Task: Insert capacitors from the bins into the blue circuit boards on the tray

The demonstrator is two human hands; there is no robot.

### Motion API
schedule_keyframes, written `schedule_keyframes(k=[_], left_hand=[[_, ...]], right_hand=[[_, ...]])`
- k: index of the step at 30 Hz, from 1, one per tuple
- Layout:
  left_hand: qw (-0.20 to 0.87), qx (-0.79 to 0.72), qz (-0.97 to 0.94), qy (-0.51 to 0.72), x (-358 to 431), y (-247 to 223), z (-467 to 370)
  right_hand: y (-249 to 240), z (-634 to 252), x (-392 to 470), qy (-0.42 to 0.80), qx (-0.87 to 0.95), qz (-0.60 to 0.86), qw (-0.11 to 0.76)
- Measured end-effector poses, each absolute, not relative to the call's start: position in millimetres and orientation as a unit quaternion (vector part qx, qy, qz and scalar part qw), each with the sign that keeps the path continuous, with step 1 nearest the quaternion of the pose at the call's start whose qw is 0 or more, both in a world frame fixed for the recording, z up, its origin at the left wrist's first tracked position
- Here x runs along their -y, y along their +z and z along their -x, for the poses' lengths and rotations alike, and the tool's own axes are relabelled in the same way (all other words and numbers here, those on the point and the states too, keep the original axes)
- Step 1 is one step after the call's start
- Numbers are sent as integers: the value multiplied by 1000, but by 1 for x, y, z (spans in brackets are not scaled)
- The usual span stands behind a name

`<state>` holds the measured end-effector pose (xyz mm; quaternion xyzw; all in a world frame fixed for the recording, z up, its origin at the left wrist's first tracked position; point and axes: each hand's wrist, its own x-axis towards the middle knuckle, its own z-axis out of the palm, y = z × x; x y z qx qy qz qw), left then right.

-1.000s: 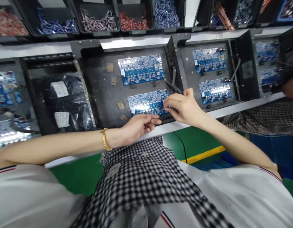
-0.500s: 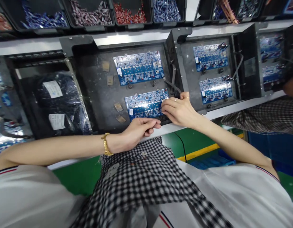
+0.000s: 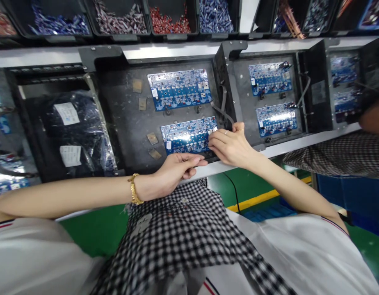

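Note:
The near blue circuit board lies flat in a dark tray. My right hand is over its right end, fingers bent down and bunched together against the board; whatever is under the fingertips is hidden. Just below the board's front edge is my left hand, palm turned up, thumb laid over curled fingers. What it holds, if anything, is too small to make out. Behind the near board sits a second blue circuit board. A grey ribbon cable runs beside my right hand along the tray's wall.
Bins with blue parts, red parts and brownish parts line the back. Plastic-wrapped black material lies left. A neighbouring tray holds more circuit boards. At far right is another person's arm.
The view has shifted slightly. Both hands keep nearly the same place and pose, the right at the near board's right end, the left by its front edge.

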<state>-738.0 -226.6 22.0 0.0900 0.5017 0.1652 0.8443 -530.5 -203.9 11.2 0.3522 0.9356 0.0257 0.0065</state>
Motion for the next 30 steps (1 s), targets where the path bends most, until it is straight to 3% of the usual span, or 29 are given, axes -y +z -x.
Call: schedule_keyframes(k=[12, 16, 20, 26, 30], left_hand=[[852, -481, -81, 192, 229, 19, 737], [846, -470, -75, 241, 231, 14, 734], [849, -450, -75, 267, 234, 17, 735], [850, -462, -83, 239, 226, 25, 760], [813, -468, -155, 310, 195, 21, 773]], right_hand=[[12, 533, 204, -16, -929, -369, 17], [24, 544, 210, -150, -870, -466, -64], [39, 562, 216, -272, -829, -473, -120], [22, 566, 209, -178, -879, -440, -50], [8, 564, 203, -141, -903, -407, 6]])
